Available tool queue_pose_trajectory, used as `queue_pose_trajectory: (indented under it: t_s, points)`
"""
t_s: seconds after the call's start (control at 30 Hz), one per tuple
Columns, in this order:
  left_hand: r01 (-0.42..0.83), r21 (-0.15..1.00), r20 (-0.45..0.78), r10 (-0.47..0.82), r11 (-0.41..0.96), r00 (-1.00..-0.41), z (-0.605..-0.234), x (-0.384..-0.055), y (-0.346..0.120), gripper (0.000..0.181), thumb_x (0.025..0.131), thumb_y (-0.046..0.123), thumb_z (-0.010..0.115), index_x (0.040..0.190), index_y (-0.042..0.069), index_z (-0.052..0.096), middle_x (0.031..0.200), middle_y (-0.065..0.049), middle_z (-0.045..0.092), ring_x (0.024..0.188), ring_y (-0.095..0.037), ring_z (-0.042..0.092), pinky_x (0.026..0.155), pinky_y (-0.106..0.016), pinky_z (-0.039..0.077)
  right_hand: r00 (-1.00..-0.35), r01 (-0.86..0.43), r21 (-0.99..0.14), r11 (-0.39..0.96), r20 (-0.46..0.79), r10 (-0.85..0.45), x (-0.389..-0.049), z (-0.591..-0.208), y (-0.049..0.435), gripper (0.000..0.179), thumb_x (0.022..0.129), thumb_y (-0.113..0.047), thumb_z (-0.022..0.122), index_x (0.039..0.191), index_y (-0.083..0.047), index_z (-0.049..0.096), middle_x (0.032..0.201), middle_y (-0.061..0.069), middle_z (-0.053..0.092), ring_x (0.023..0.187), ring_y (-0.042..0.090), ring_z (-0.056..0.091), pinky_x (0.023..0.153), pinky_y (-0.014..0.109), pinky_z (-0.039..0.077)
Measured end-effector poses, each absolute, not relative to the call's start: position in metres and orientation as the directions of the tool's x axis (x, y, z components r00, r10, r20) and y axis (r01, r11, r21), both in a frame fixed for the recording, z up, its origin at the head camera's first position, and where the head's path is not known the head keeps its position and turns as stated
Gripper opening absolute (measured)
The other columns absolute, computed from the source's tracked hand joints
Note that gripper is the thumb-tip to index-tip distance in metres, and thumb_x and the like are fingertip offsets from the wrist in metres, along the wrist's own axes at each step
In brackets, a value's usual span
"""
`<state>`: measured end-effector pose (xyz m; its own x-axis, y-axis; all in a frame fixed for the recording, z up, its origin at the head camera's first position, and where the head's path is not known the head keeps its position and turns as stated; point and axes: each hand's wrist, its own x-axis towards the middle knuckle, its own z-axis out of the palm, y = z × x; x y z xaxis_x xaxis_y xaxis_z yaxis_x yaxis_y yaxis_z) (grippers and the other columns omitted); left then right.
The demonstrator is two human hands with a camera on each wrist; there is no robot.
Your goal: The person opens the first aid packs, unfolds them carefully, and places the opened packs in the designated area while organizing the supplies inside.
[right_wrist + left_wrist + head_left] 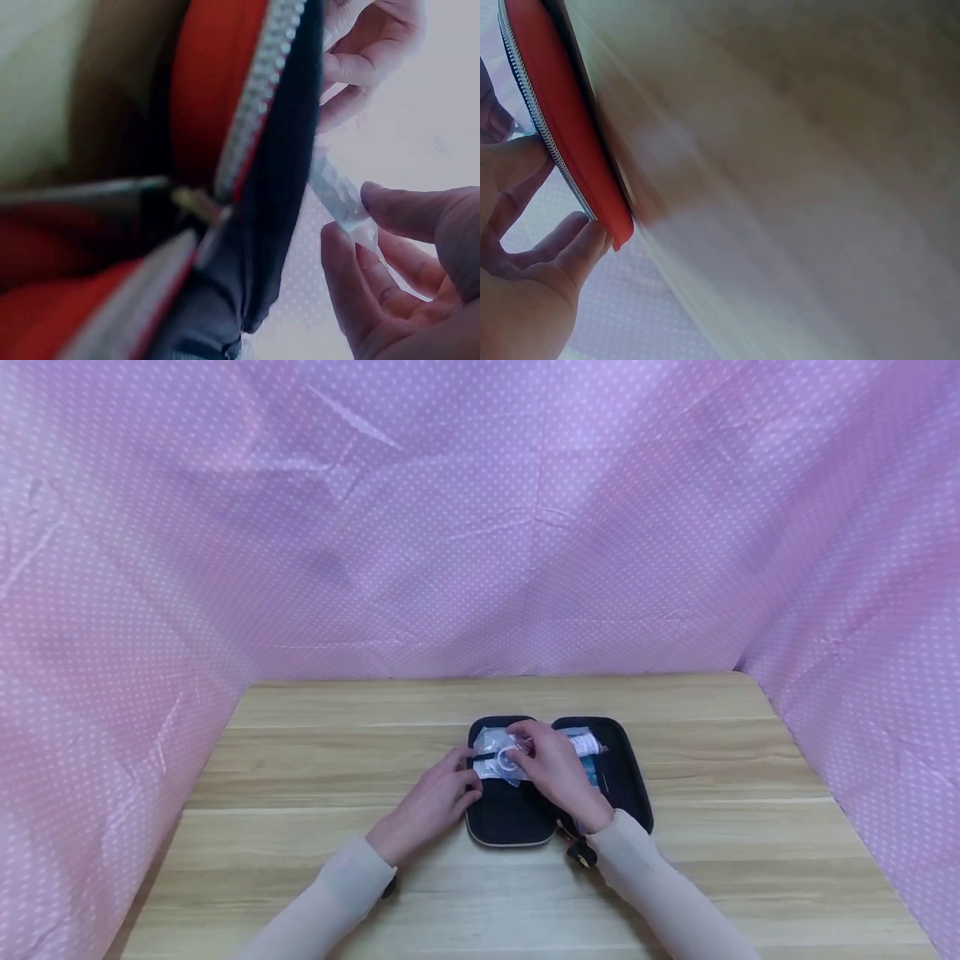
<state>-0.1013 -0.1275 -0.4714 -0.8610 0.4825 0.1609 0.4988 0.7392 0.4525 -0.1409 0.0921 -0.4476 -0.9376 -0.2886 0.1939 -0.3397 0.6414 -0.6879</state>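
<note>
An unzipped case [510, 818] lies spread on the table, black inside and red outside with a silver zipper [562, 169]. My left hand [442, 789] rests at the left half's outer edge, fingertips touching the zippered rim beside a black elastic strap [484, 757]. Over the same half, my right hand [551, 764] pinches a clear plastic packet [341, 196] between thumb and fingers. A white ring-shaped item [506, 760] shows at its fingertips. The right half [633, 785] holds a bagged white roll [585, 744] and a blue packet [589, 770], partly hidden by my right hand.
The case sits on a wood-grain table [300, 760]. Pink dotted cloth [480, 568] hangs behind the table and along both sides. A small black and gold piece [581, 855] lies at the case's front, by my right wrist.
</note>
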Motion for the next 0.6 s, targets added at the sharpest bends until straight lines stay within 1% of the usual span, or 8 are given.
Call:
queue_pose_trajectory:
  t_s: [0.13,0.37,0.47,0.6]
  points:
    - [0.501,0.445,0.161,0.485,0.742,-0.860,-0.471,-0.101,-0.127,0.005,0.098,0.013,0.073,0.093,0.015,0.075,0.142,-0.018,0.055,0.112,-0.029,0.064,0.096,-0.046,0.054,-0.935,-0.351,-0.668,0.656,0.207,-0.289,-0.143,-0.451,0.087,0.029,0.090,-0.009,0.082,0.117,-0.008,0.070,0.105,0.009,0.073,0.092,0.022,0.069,0.079,0.042,0.058]
    - [0.505,0.437,0.147,0.495,0.744,-0.856,-0.471,-0.102,-0.128,0.005,0.098,0.013,0.072,0.094,0.013,0.075,0.143,-0.020,0.057,0.124,-0.035,0.062,0.103,-0.049,0.052,-0.916,-0.391,-0.630,0.670,0.195,-0.352,-0.144,-0.456,0.083,0.015,0.089,-0.010,0.083,0.099,-0.010,0.071,0.100,0.005,0.073,0.085,0.018,0.066,0.079,0.040,0.057]
    - [0.494,0.443,0.123,0.495,0.748,-0.860,-0.470,-0.102,-0.128,0.004,0.098,0.013,0.072,0.096,0.012,0.076,0.145,-0.020,0.056,0.126,-0.035,0.061,0.105,-0.049,0.051,-0.906,-0.398,-0.632,0.665,0.160,-0.391,-0.143,-0.457,0.083,0.012,0.090,-0.008,0.081,0.097,-0.012,0.072,0.096,0.002,0.072,0.082,0.015,0.064,0.077,0.038,0.057]
    - [0.484,0.447,0.102,0.495,0.752,-0.863,-0.470,-0.102,-0.129,0.005,0.098,0.015,0.072,0.098,0.012,0.077,0.146,-0.019,0.056,0.128,-0.035,0.060,0.107,-0.049,0.050,-0.896,-0.392,-0.643,0.658,0.105,-0.431,-0.141,-0.459,0.082,0.010,0.091,-0.007,0.080,0.097,-0.012,0.074,0.095,0.000,0.072,0.084,0.013,0.065,0.079,0.037,0.057]
